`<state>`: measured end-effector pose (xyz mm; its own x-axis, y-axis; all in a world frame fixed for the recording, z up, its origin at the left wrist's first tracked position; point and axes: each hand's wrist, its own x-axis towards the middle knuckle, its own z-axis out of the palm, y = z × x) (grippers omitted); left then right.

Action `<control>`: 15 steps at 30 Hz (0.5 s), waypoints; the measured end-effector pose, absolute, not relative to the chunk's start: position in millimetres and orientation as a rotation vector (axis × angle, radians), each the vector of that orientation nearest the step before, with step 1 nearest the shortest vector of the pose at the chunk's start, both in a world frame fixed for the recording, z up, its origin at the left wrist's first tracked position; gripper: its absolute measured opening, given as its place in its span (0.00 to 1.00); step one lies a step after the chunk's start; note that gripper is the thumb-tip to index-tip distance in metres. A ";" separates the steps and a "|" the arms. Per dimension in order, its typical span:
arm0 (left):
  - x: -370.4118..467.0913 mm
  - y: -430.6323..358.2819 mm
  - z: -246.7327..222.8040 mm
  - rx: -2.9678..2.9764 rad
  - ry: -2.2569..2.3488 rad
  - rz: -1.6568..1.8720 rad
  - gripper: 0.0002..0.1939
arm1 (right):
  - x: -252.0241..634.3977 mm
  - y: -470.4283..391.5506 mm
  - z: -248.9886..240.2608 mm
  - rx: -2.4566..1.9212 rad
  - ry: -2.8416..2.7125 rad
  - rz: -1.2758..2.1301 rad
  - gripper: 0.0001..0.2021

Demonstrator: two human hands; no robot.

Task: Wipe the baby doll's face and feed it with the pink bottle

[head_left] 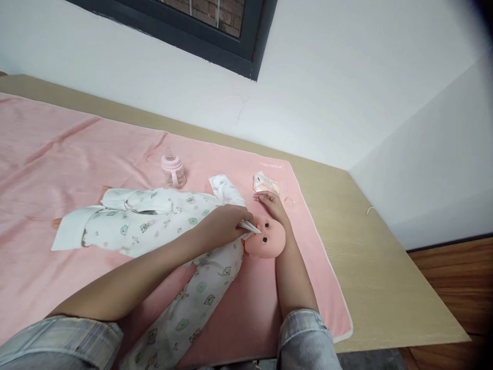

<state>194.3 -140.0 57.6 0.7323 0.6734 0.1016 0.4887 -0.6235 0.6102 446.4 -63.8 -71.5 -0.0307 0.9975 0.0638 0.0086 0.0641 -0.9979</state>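
Observation:
A baby doll (269,245) in white patterned clothes (154,216) lies on its back on a pink blanket (246,293), its head toward the right. My left hand (233,221) is closed on a white pointed object, perhaps tweezers (251,226), whose tip is at the doll's face near the nose. My right hand (271,203) rests beyond the top of the doll's head, fingers stretched out and empty, with the forearm alongside the head. Just past its fingertips lies a small white and orange packet (265,182).
A pink-capped baby bottle (173,169) stands on the blanket beyond the doll's legs. A small clear ring-like item (289,201) lies right of my right hand. The wooden table (346,231) meets a white wall with a dark-framed window (246,46).

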 end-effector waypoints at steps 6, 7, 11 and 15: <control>195.5 -142.1 54.7 2.416 0.827 0.425 0.09 | 447.4 -62.2 -74.8 -1.152 -1.270 1.166 0.18; 195.5 -142.1 54.5 2.420 0.825 0.431 0.09 | 447.5 -62.1 -75.1 -1.153 -1.273 1.165 0.18; 195.4 -142.0 56.4 2.410 0.870 0.454 0.08 | 447.4 -62.5 -74.8 -1.149 -1.279 1.161 0.17; 195.7 -142.2 59.0 2.384 0.911 0.468 0.10 | 446.4 -63.9 -72.9 -1.149 -1.275 1.163 0.16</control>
<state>195.7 -142.2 59.0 0.7112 0.6918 0.1246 0.5042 -0.6256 0.5953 446.4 -63.9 -72.9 -0.0270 0.9966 0.0783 0.0133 0.0787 -0.9968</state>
